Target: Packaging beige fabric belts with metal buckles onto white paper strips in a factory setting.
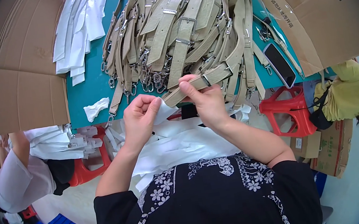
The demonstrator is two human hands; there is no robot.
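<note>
My right hand grips a beige strap with metal buckle hardware, its thumb lying on top near the buckle. At the strap's left end, my left hand pinches a piece of white paper-like wrapping between thumb and fingers. Whether the wrapping goes round the strap end or only touches it, I cannot tell. Just beyond both hands, a large heap of similar beige straps with silver buckles and snap hooks covers the middle of the table. More white strips lie across my lap.
The green table also carries a stack of white strips, a crumpled white scrap, keys and a phone. Cardboard boxes flank both sides. Co-workers sit left and right, near red stools.
</note>
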